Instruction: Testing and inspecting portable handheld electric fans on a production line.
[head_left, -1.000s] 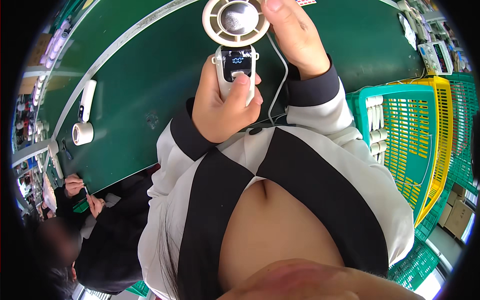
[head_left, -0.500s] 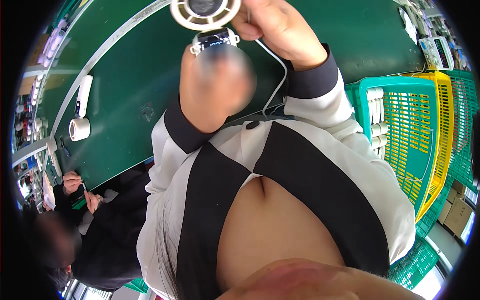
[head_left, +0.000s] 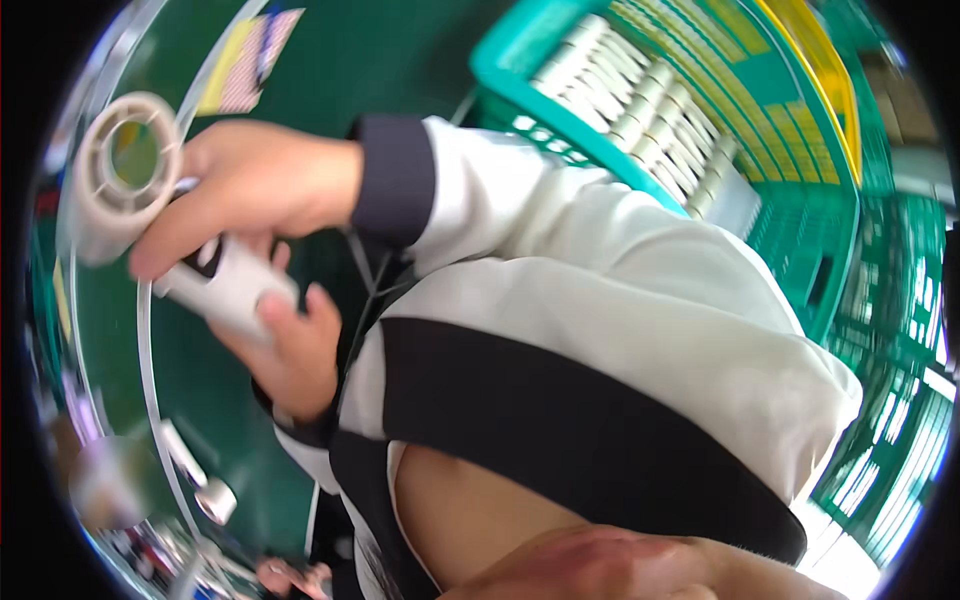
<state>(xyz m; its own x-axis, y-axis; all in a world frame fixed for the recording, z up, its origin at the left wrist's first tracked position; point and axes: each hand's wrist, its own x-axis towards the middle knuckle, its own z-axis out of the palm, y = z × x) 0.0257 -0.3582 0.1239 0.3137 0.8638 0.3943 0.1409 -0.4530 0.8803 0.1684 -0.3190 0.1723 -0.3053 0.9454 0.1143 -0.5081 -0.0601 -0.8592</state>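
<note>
My left hand (head_left: 305, 350) grips a smooth white handheld device (head_left: 238, 285) with a dark window near its far end; my thumb lies along its side. My right hand (head_left: 265, 175) is bent over that far end, fingers curled and blurred. A small pale piece shows between its fingers, too smeared to name. Right beside these fingers stands a wide white roll with a hollow, spoked core (head_left: 90, 165), apparently a tape roll. Whether my right hand touches the roll, I cannot tell.
Right of my arm stands a green basket (head_left: 610, 165) holding rows of white pieces (head_left: 660, 115), with a yellow basket (head_left: 840, 90) behind. A patterned sheet (head_left: 245, 70) lies on the green table. Another white device (head_left: 180, 450), a smaller roll (head_left: 215, 500) and a co-worker's hands (head_left: 285, 577) are lower left.
My view has swung toward the right, so the green basket appears much larger. Both hands now appear farther left, and the white device in my left hand shows more plainly.
</note>
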